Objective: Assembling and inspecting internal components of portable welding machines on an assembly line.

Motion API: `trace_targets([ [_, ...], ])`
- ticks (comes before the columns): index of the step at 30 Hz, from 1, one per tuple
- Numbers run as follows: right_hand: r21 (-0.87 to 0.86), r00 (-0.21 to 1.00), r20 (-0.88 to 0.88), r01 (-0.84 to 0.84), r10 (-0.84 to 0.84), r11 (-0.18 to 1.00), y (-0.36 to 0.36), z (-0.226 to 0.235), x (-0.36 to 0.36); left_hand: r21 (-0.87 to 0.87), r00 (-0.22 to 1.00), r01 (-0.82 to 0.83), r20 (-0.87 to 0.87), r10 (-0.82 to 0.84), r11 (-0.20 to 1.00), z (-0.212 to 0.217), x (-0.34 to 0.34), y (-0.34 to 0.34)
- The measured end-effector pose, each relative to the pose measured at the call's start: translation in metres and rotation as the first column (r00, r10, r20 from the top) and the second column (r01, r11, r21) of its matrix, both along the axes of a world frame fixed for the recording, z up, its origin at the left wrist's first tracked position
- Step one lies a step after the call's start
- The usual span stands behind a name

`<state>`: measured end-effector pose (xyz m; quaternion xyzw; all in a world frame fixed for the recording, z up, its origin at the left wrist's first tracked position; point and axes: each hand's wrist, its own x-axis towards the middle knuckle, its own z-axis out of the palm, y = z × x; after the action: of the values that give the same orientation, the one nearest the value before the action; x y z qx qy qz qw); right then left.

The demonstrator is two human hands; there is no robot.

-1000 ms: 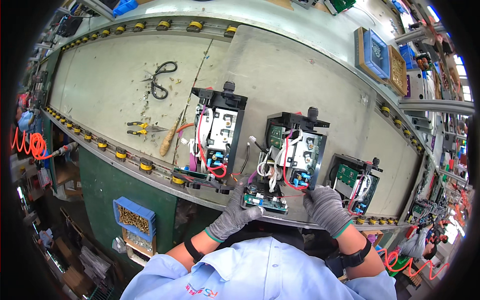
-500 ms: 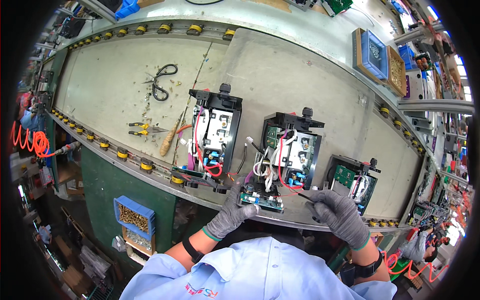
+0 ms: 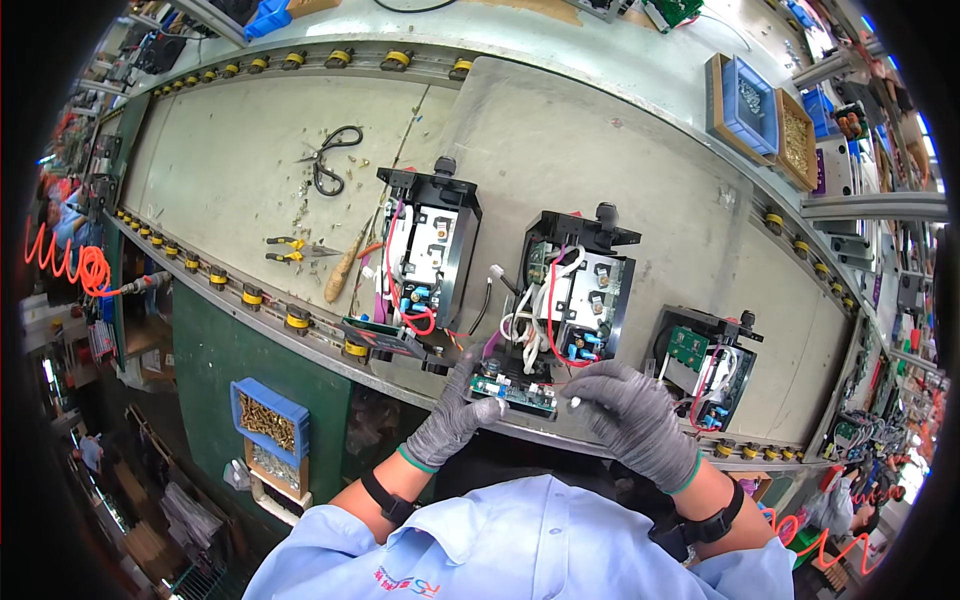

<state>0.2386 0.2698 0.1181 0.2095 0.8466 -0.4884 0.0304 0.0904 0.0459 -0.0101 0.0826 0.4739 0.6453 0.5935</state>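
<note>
My left hand point(image 3: 448, 420), in a grey glove, closes on the left end of a small green circuit board point(image 3: 515, 393) at the table's near edge. My right hand point(image 3: 637, 415), also gloved, is at the board's right end with its fingers pinched together. A thin reddish wire runs from the board toward these fingertips; what they hold is too small to make out. Just beyond the board stands an open black device housing point(image 3: 595, 300) with white cables, a red wire and blue parts. A loose black cable point(image 3: 483, 307) with a white plug lies left of it.
Similar open units stand to the left point(image 3: 437, 245) and right point(image 3: 700, 365). Black-handled scissors point(image 3: 328, 165), yellow-handled pliers point(image 3: 295, 250), a wooden-handled tool point(image 3: 344, 275) and scattered screws lie farther left. Bins of fasteners point(image 3: 268, 418) sit below the near edge; others point(image 3: 748, 105) stand beyond the rail.
My right hand has moved left, closer to the board's right end, and its fingers have drawn together. My left hand stays on the board, which has shifted slightly left.
</note>
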Motion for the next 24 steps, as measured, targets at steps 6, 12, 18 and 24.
trace_targets([
  [6,0.031,0.997,-0.075,-0.009,0.011,0.999,0.009,0.003,-0.015,-0.054,0.999,-0.048,-0.009,0.047,0.997,0.009,0.001,0.003],
  [12,0.431,0.811,0.294,-0.585,0.506,0.687,-0.008,-0.009,-0.071,-0.093,0.998,-0.032,0.05,0.037,0.995,0.022,-0.005,0.003],
  [18,0.504,0.595,0.363,-0.772,0.716,0.386,-0.003,-0.034,-0.107,-0.082,0.998,-0.051,0.032,0.054,0.995,0.014,-0.003,0.0],
  [24,0.498,0.451,0.464,-0.844,0.762,0.197,-0.008,-0.04,-0.121,-0.08,0.999,-0.016,-0.05,0.012,0.997,0.008,-0.005,-0.001],
])
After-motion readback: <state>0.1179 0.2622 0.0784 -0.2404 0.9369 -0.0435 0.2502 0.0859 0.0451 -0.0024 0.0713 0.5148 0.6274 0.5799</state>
